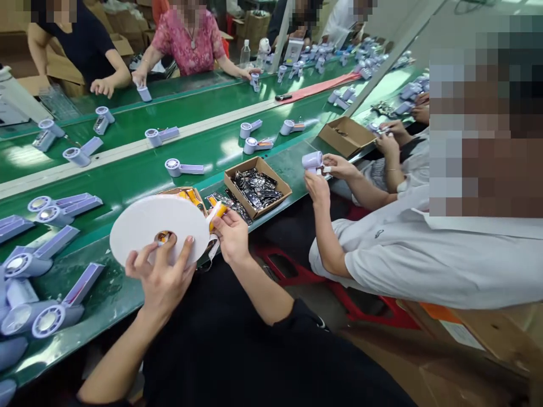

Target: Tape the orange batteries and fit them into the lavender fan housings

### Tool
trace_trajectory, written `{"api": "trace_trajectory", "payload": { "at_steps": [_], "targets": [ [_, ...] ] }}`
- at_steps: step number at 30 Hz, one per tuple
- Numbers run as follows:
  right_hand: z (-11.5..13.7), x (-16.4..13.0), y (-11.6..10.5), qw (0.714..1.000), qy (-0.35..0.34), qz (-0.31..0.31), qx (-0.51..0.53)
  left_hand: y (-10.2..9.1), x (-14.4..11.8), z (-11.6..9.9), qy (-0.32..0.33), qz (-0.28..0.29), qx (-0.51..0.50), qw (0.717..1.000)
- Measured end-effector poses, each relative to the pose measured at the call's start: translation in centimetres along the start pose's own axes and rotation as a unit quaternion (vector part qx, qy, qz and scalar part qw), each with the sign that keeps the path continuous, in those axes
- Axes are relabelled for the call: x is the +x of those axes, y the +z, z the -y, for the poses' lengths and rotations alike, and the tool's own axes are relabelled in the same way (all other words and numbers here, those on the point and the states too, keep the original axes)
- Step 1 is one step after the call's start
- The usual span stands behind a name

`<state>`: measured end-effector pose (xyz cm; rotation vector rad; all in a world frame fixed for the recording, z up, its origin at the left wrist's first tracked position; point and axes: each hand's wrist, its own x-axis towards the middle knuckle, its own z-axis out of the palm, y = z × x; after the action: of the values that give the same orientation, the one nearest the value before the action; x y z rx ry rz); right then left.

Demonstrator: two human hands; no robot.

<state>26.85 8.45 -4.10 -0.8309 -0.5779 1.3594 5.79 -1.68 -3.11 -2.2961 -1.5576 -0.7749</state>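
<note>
A large white disc-shaped roll, looking like tape, stands tilted over the near edge of the bench. My left hand holds it, fingers spread across its face and fingertips at the centre hole. Just right of its rim, my right hand pinches an orange cylindrical battery against a white strip by the roll. Behind the roll, a small box of orange batteries is partly hidden. An open cardboard box of dark circuit boards sits to the right, with more boards beside it.
Lilac handheld fan bodies pile up at left, and others lie along the green conveyor. At right a co-worker's hands hold a lilac fan part near another cardboard box. Other people work across the belt.
</note>
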Motion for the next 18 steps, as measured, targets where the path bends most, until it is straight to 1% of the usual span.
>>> {"api": "trace_trajectory", "payload": {
  "at_steps": [1,2,4,5,6,7,8,9,10,11,12,13,14,16,17,18],
  "targets": [
    [0.9,1.2,0.0,1.000,-0.011,-0.015,0.006,0.4,-0.1,0.3,-0.009,0.006,0.003,1.000],
    [2.2,2.5,-0.4,0.999,-0.037,-0.036,0.008,0.6,0.0,1.0,-0.013,0.032,0.006,0.999],
    [5.6,4.5,-2.0,0.986,-0.134,-0.094,0.014,0.7,0.9,3.5,-0.001,0.121,0.001,0.993],
    [7.3,4.9,-3.2,0.976,-0.181,-0.118,0.017,0.5,1.9,5.1,0.009,0.169,-0.008,0.985],
    [8.5,4.8,-4.6,0.971,-0.204,-0.121,0.018,0.2,3.2,6.5,0.021,0.211,-0.020,0.977],
    [9.2,4.2,-6.2,0.974,-0.197,-0.107,0.016,0.0,4.9,7.7,0.032,0.243,-0.032,0.969],
    [9.3,3.1,-7.9,0.981,-0.173,-0.092,0.011,-0.1,7.1,8.5,0.038,0.264,-0.040,0.963],
    [8.8,1.7,-9.7,0.987,-0.138,-0.087,0.001,0.3,9.9,8.8,0.038,0.277,-0.041,0.959],
    [7.8,0.2,-11.3,0.991,-0.098,-0.093,-0.006,1.2,13.4,8.4,0.040,0.287,-0.034,0.956],
    [6.6,-1.3,-12.8,0.992,-0.062,-0.105,-0.008,2.8,17.4,7.4,0.046,0.296,-0.022,0.954],
    [5.3,-2.7,-14.1,0.991,-0.035,-0.126,-0.008,5.1,21.9,5.9,0.056,0.305,-0.007,0.951],
    [4.0,-3.8,-15.1,0.989,-0.012,-0.145,-0.009,8.1,26.7,3.9,0.077,0.312,0.008,0.947],
    [2.9,-4.6,-15.9,0.987,0.005,-0.159,-0.010,11.5,31.6,1.6,0.100,0.316,0.017,0.943],
    [1.9,-5.1,-16.9,0.984,0.002,-0.175,-0.038,18.8,40.6,-3.3,0.112,0.310,0.014,0.944],
    [2.1,-4.7,-17.5,0.983,-0.004,-0.171,-0.068,22.2,44.2,-5.5,0.108,0.321,0.005,0.941],
    [2.9,-4.0,-18.2,0.981,-0.009,-0.159,-0.110,25.2,47.1,-7.4,0.103,0.327,-0.002,0.939]
  ]
}}
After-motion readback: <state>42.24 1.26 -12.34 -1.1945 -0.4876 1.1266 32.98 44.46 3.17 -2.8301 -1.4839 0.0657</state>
